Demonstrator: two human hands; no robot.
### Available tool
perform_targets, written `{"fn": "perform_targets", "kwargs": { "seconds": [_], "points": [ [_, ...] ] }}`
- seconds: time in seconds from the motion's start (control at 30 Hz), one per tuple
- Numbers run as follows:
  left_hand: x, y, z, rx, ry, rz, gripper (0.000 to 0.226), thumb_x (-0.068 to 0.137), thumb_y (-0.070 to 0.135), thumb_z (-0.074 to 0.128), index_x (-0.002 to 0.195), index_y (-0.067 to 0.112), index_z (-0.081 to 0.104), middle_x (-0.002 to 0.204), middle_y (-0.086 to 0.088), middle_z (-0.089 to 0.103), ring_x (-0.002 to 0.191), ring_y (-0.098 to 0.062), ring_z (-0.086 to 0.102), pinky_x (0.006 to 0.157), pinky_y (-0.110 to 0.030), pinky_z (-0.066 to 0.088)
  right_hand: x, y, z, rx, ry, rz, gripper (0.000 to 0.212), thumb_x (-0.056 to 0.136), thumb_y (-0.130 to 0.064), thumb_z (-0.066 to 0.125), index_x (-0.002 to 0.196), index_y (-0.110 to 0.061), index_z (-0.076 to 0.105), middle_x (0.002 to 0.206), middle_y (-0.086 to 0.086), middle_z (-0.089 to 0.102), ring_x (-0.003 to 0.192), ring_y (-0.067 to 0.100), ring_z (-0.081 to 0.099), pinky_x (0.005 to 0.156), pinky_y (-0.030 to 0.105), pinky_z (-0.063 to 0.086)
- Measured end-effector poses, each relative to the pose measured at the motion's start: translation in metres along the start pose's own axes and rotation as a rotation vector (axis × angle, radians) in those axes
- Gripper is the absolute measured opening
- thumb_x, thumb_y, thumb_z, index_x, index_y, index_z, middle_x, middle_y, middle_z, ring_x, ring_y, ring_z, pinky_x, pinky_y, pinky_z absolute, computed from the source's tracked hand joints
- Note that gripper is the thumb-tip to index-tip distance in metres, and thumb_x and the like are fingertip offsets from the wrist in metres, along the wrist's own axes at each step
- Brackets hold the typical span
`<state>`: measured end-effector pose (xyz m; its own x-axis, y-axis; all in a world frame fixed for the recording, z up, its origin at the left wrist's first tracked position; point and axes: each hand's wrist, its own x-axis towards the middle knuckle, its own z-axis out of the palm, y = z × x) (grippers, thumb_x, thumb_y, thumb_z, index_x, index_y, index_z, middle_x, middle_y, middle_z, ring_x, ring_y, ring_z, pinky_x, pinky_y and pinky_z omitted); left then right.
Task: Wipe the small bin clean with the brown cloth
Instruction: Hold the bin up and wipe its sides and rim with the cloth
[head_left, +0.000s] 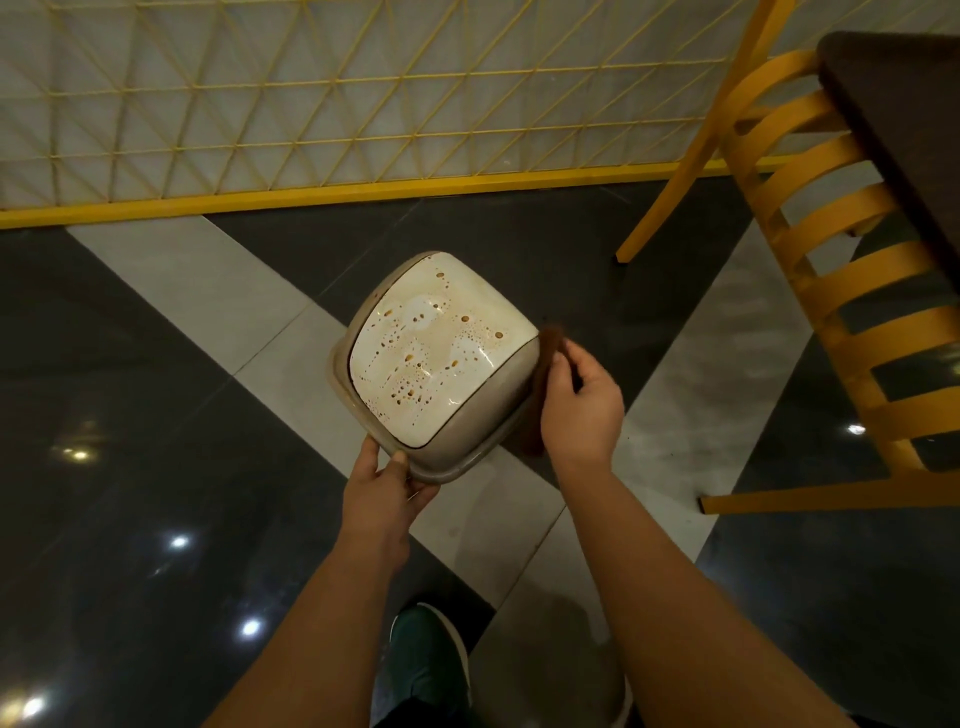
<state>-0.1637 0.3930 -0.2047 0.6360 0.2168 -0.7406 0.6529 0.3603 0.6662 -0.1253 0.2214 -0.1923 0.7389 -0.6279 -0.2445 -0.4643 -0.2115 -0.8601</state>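
Small bin (441, 358): upturned, stained base showing; rigid, seemingly light plastic, likely slick. Left hand (387, 480) pinches its rim; right hand (582, 405) presses brown cloth (545, 364) against its side.

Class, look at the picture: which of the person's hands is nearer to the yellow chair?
Right. The right hand, holding the brown cloth against the bin's right side, is closer to the chair. The left hand grips the bin's near rim, farther away.

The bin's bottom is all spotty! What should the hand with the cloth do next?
Probably slide the brown cloth up onto the small bin's spotted white underside. The right hand holds the cloth against the bin's side, the brown spots look unwiped, and the left hand grips the rim, steadying it.
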Motion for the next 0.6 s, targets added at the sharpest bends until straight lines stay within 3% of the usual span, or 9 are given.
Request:
{"fn": "perform_targets", "kwargs": {
  "seconds": [0.1,0.3,0.43,0.6],
  "points": [
    [-0.004,0.001,0.002,-0.008,-0.010,0.006,0.054,0.099,0.005,0.045,0.146,0.030,0.036,0.091,-0.008,0.067,0.100,-0.027,0.065,0.072,-0.031,0.054,-0.007,0.017,0.003,-0.013,-0.035,0.088,0.031,0.097,-0.036,0.048,0.126,-0.034,0.058,0.111,-0.007,0.063,0.099,0.014,0.061,0.089,0.042,0.055],
    [-0.004,0.002,0.004,-0.015,0.004,0.000,0.054,0.099,0.005,0.045,0.146,0.031,0.036,0.094,-0.007,0.068,0.098,-0.025,0.066,0.072,-0.031,0.055,0.000,0.009,-0.007,-0.120,0.004,-0.051,0.031,0.096,-0.035,0.050,0.126,-0.033,0.059,0.109,-0.011,0.056,0.098,0.011,0.056,0.087,0.031,0.052],
    [-0.008,0.005,0.006,-0.040,0.010,-0.006,0.053,0.099,0.005,0.046,0.145,0.031,0.038,0.099,-0.008,0.069,0.096,-0.023,0.067,0.068,-0.029,0.056,-0.006,0.014,-0.003,-0.154,-0.039,0.030,0.030,0.096,-0.034,0.052,0.125,-0.031,0.059,0.115,-0.005,0.059,0.100,0.013,0.058,0.090,0.035,0.052],
    [-0.008,0.006,0.006,-0.033,0.004,0.000,0.054,0.099,0.005,0.045,0.146,0.030,0.037,0.100,-0.008,0.069,0.098,-0.024,0.067,0.071,-0.031,0.056,-0.052,0.030,-0.006,-0.165,-0.170,-0.031,0.027,0.092,-0.032,0.058,0.119,-0.031,0.060,0.109,-0.011,0.056,0.099,0.008,0.055,0.090,0.031,0.050]
  ]
}}
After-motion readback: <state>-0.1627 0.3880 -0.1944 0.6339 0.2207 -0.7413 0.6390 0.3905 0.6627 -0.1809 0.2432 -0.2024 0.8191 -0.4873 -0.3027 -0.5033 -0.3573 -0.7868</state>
